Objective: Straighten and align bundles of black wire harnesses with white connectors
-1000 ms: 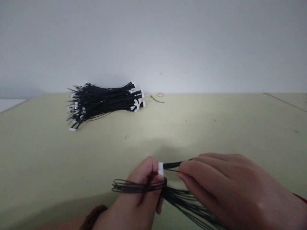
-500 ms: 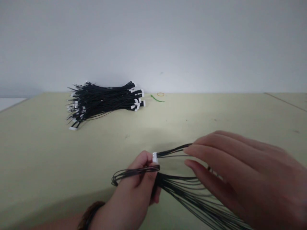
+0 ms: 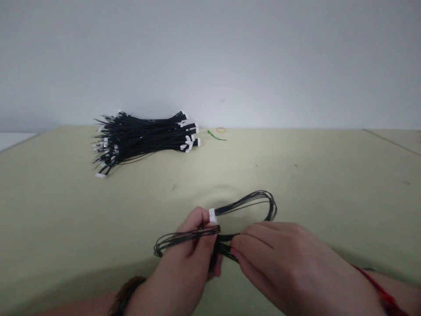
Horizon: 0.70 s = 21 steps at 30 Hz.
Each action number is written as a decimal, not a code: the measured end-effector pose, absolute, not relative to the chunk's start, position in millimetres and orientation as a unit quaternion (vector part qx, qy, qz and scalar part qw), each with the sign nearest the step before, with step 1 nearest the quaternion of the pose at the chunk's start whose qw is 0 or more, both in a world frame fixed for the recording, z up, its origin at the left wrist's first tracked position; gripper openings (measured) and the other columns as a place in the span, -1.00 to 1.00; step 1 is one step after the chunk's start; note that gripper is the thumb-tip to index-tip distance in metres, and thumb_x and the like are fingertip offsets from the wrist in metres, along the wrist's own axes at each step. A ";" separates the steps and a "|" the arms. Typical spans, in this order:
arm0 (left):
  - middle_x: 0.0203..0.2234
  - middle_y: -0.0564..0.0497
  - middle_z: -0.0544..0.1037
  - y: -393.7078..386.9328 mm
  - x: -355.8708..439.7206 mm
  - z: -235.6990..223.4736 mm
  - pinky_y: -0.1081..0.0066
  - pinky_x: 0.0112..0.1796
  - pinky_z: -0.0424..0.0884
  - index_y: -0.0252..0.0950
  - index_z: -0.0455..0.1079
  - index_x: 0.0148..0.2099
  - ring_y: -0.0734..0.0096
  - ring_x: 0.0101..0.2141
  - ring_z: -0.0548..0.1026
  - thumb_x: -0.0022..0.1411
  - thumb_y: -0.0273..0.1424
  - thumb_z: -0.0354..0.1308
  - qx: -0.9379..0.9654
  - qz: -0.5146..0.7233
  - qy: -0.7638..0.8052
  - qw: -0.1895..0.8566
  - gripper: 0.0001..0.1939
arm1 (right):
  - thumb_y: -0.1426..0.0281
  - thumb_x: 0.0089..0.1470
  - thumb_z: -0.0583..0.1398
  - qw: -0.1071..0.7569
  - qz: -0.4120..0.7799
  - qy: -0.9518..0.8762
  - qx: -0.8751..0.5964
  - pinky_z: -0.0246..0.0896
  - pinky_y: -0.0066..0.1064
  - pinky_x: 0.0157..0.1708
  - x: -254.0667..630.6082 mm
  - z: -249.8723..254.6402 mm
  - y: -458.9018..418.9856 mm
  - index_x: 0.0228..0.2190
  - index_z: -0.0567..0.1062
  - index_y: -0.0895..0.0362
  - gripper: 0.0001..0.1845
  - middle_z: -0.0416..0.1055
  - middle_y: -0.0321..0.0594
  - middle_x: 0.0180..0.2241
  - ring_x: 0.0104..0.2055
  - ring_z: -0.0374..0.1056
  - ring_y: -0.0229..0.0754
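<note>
My left hand is clenched on the white connectors, and my right hand pinches the black wires just beside it, above the table. I seem to be winding them, so I think the free loop needs bringing around next

Far ahead of the left hand, a plain pale grey wall rises behind a broad matte yellow-green tabletop. A thin straight seam crosses the tabletop's far corner beyond the right hand. A white surface shows past the table's edge, well left of the left hand. The light is dim, flat and even, with a soft shadow on the tabletop beside the left hand.
</note>
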<state>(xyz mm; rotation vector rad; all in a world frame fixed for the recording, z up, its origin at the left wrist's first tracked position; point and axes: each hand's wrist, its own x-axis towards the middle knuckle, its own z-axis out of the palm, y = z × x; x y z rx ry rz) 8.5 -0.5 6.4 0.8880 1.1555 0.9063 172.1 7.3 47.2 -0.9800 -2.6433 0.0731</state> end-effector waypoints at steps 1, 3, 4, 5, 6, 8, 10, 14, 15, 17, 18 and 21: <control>-0.73 0.20 0.27 -0.6 8.6 6.0 0.58 -0.64 0.07 -0.21 0.22 -0.36 0.58 -0.67 0.15 0.18 -0.19 0.02 0.394 0.398 0.513 0.650 -0.80 | 0.60 -0.05 0.18 0.162 0.024 -0.928 -0.335 -0.06 -0.40 -0.59 172.8 47.8 6.9 -0.56 0.30 0.13 -0.81 0.26 -0.38 -0.55 -0.57 0.11 -0.29; -0.73 0.21 0.26 -0.7 8.7 6.3 0.58 -0.65 0.06 -0.21 0.22 -0.35 0.58 -0.68 0.14 0.18 -0.20 0.01 0.398 0.396 0.517 0.647 -0.81 | 0.57 -0.03 0.18 0.161 0.016 -0.935 -0.316 -0.08 -0.40 -0.60 173.6 49.3 5.5 -0.57 0.29 0.14 -0.81 0.26 -0.37 -0.55 -0.58 0.09 -0.29; -0.74 0.21 0.26 -0.7 8.7 7.2 0.58 -0.65 0.06 -0.21 0.22 -0.35 0.58 -0.68 0.14 0.17 -0.20 0.01 0.399 0.393 0.517 0.647 -0.81 | 0.57 -0.03 0.18 0.162 0.014 -0.936 -0.311 -0.08 -0.40 -0.61 173.4 50.6 4.9 -0.57 0.29 0.14 -0.81 0.27 -0.36 -0.55 -0.59 0.09 -0.29; -0.74 0.21 0.26 -0.5 8.7 8.5 0.58 -0.65 0.07 -0.21 0.22 -0.34 0.58 -0.68 0.14 0.17 -0.20 0.02 0.397 0.391 0.518 0.650 -0.81 | 0.57 -0.01 0.16 0.164 0.016 -0.934 -0.317 -0.08 -0.40 -0.61 172.8 52.4 4.7 -0.58 0.30 0.14 -0.81 0.27 -0.37 -0.56 -0.59 0.09 -0.29; -0.74 0.20 0.26 -0.2 8.7 10.2 0.58 -0.65 0.07 -0.21 0.21 -0.34 0.58 -0.68 0.14 0.16 -0.20 0.02 0.395 0.390 0.516 0.652 -0.81 | 0.56 0.00 0.15 0.167 0.030 -0.927 -0.336 -0.05 -0.41 -0.60 172.3 55.1 5.2 -0.56 0.32 0.13 -0.83 0.29 -0.37 -0.55 -0.58 0.12 -0.29; -0.73 0.20 0.26 0.9 8.9 13.9 0.59 -0.65 0.07 -0.22 0.20 -0.37 0.59 -0.69 0.15 0.14 -0.21 0.04 0.393 0.384 0.519 0.655 -0.81 | 0.55 0.05 0.11 0.170 0.117 -0.904 -0.375 0.10 -0.45 -0.48 173.7 62.8 9.9 -0.43 0.40 0.09 -0.87 0.36 -0.39 -0.48 -0.48 0.26 -0.29; -0.75 0.21 0.25 2.1 9.4 16.7 0.59 -0.67 0.06 -0.22 0.20 -0.39 0.59 -0.70 0.14 0.13 -0.21 0.05 0.396 0.375 0.528 0.651 -0.80 | 0.54 0.10 0.04 0.122 0.293 -0.872 -0.373 0.20 -0.50 -0.36 181.7 71.8 20.6 -0.27 0.44 0.05 -0.76 0.39 -0.37 -0.41 -0.39 0.33 -0.33; -0.77 0.22 0.22 3.0 10.9 18.0 0.60 -0.66 0.07 -0.20 0.23 -0.36 0.59 -0.71 0.13 0.13 -0.22 0.04 0.382 0.378 0.532 0.654 -0.83 | 0.37 0.20 -0.05 -0.033 0.670 -0.719 -0.180 0.26 -0.56 -0.52 216.3 82.0 54.6 -0.44 0.49 0.23 -0.63 0.35 -0.27 -0.59 -0.56 0.34 -0.34; -0.77 0.23 0.22 2.8 11.1 17.7 0.60 -0.66 0.08 -0.20 0.23 -0.34 0.58 -0.70 0.14 0.13 -0.22 0.04 0.377 0.380 0.532 0.656 -0.83 | 0.30 0.18 0.01 0.004 0.690 -0.708 -0.149 0.24 -0.57 -0.58 224.9 82.8 63.0 -0.47 0.48 0.23 -0.64 0.36 -0.26 -0.61 -0.58 0.33 -0.33; -0.76 0.22 0.23 1.7 11.5 17.0 0.60 -0.66 0.09 -0.20 0.24 -0.33 0.58 -0.70 0.15 0.12 -0.22 0.06 0.368 0.382 0.538 0.655 -0.84 | 0.24 0.08 0.16 0.114 0.645 -0.736 -0.173 0.24 -0.54 -0.53 236.3 85.0 76.3 -0.48 0.51 0.20 -0.71 0.37 -0.28 -0.61 -0.55 0.32 -0.33; -0.76 0.22 0.23 1.1 11.6 16.7 0.61 -0.66 0.09 -0.20 0.25 -0.33 0.58 -0.69 0.16 0.12 -0.23 0.06 0.366 0.385 0.540 0.653 -0.84 | 0.23 0.04 0.21 0.184 0.604 -0.748 -0.206 0.24 -0.52 -0.47 238.1 86.7 80.6 -0.48 0.52 0.16 -0.75 0.38 -0.30 -0.57 -0.51 0.31 -0.35; -0.75 0.21 0.25 -0.8 11.2 15.6 0.61 -0.65 0.10 -0.20 0.25 -0.33 0.59 -0.69 0.18 0.15 -0.24 0.04 0.367 0.381 0.540 0.655 -0.85 | 0.15 0.19 -0.02 0.365 0.523 -0.717 -0.283 0.18 -0.50 -0.41 228.9 94.3 82.9 -0.55 0.50 0.12 -0.52 0.39 -0.37 -0.38 -0.39 0.28 -0.42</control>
